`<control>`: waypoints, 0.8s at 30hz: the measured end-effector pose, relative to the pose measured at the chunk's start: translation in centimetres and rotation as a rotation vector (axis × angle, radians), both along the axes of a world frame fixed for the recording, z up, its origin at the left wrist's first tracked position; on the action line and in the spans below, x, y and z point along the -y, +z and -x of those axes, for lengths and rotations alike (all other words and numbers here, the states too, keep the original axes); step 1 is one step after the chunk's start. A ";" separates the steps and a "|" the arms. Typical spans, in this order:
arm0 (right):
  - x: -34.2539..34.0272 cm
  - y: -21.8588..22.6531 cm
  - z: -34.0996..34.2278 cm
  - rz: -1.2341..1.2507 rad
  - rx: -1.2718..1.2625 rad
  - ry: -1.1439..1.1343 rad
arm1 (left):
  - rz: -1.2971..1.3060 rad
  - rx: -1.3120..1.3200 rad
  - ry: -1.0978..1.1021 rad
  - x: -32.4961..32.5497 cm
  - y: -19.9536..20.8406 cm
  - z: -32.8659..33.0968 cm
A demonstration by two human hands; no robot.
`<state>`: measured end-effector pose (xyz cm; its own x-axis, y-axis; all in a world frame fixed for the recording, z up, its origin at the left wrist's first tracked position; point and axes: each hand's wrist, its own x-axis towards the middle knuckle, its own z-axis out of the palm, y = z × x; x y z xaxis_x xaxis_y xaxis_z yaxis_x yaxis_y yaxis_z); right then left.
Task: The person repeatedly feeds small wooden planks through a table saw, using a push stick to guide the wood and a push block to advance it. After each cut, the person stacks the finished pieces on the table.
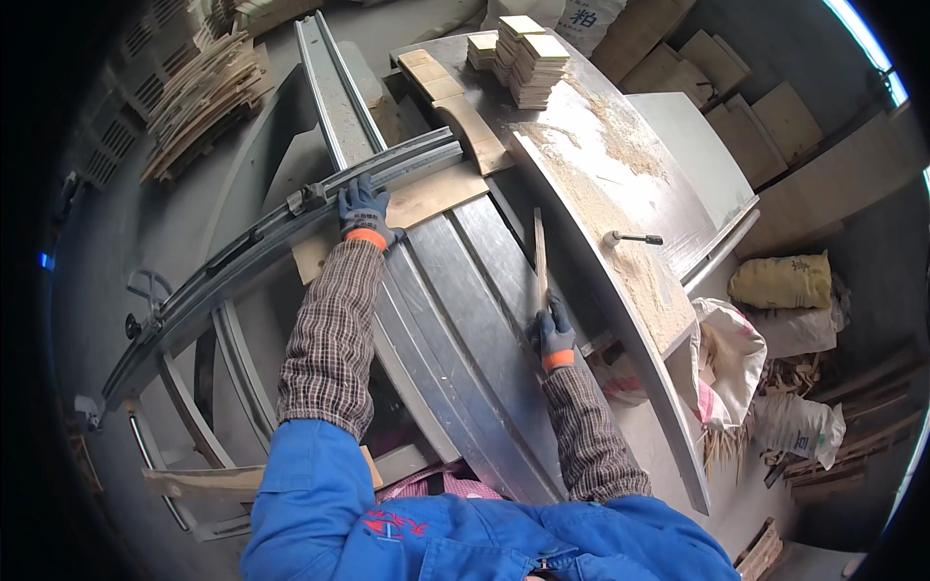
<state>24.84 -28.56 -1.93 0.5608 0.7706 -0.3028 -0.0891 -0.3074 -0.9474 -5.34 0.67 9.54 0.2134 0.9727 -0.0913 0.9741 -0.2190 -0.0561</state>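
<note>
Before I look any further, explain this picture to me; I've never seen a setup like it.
There is no robot here: a camera on a person's head looks down at their own two gloved hands, and its wide lens bends straight edges. In front of them is a machine with a grooved metal bed. The left hand rests on a board beside a long rail. The right hand holds a thin wooden strip. On the side table lie sawdust and stacks of small wooden pieces.
</note>
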 end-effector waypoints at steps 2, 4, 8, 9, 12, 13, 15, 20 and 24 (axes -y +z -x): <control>1.3 0.2 -0.3 -0.052 0.077 0.033 | 0.000 0.002 -0.015 1.6 0.2 -0.1; 3.2 0.4 -0.7 -0.056 0.068 0.034 | 0.015 -0.002 -0.031 3.5 0.1 -0.3; 6.2 0.5 -1.6 -0.044 0.040 0.022 | -0.172 0.161 0.001 8.5 -2.3 2.0; 6.5 0.4 -1.8 -0.056 0.076 0.031 | -0.262 0.261 0.079 10.1 -3.3 3.3; 7.3 0.3 -2.2 -0.066 0.127 0.033 | -0.482 0.260 0.304 14.0 -6.4 7.9; 7.7 0.4 -2.2 -0.060 0.110 0.019 | -0.485 0.304 0.344 14.9 -7.3 8.9; 8.8 0.8 -2.1 -0.027 0.002 -0.053 | -0.451 0.363 0.387 16.0 -8.6 9.8; 10.1 2.6 -1.8 -0.023 -0.001 -0.053 | -0.354 0.360 0.431 16.6 -9.6 8.6; 10.5 4.2 -1.8 0.076 -0.042 -0.032 | -0.295 0.352 0.449 16.0 -9.0 5.7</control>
<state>26.65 -39.09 2.27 0.5700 0.7266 -0.3836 -0.1395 -0.3745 -0.9167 -11.06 -15.37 0.57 -0.2519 0.9478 0.1955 0.9386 0.1901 0.2879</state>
